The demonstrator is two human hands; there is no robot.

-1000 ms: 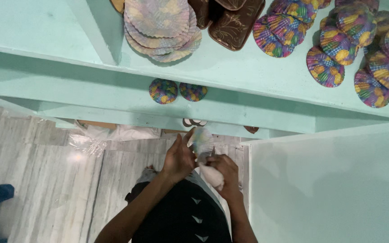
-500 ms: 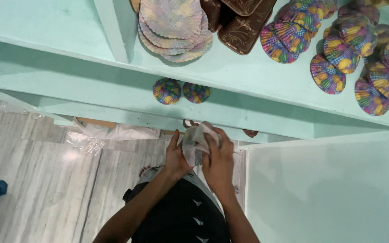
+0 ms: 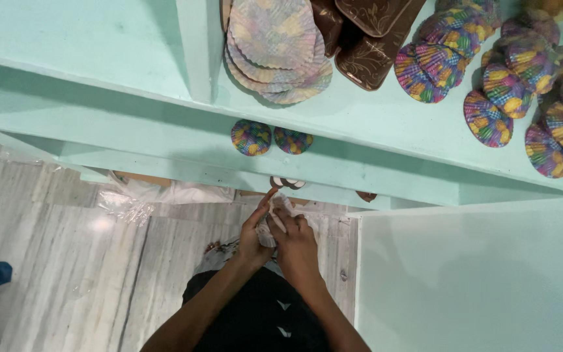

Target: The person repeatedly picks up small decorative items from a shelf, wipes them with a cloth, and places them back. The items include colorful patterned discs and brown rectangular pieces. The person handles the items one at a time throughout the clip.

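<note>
My left hand and my right hand are pressed together below the mint-green shelves, both closed around a small clear plastic packet with something pale inside. The left fingers pinch its top near the lower shelf's edge. Just above the hands, small brown-and-white pieces sit at the rim of the lowest shelf. What is inside the packet is too small to tell.
The top shelf carries a stack of large pastel paper liners, brown patterned trays and several multicoloured paper cups. Two more cups sit one shelf lower. Crumpled clear plastic lies on the grey floor; a mint panel stands right.
The hands have drawn tighter together on the packet and lowered slightly from the shelf edge. The camera has shifted a little, bringing the shelves further right.
</note>
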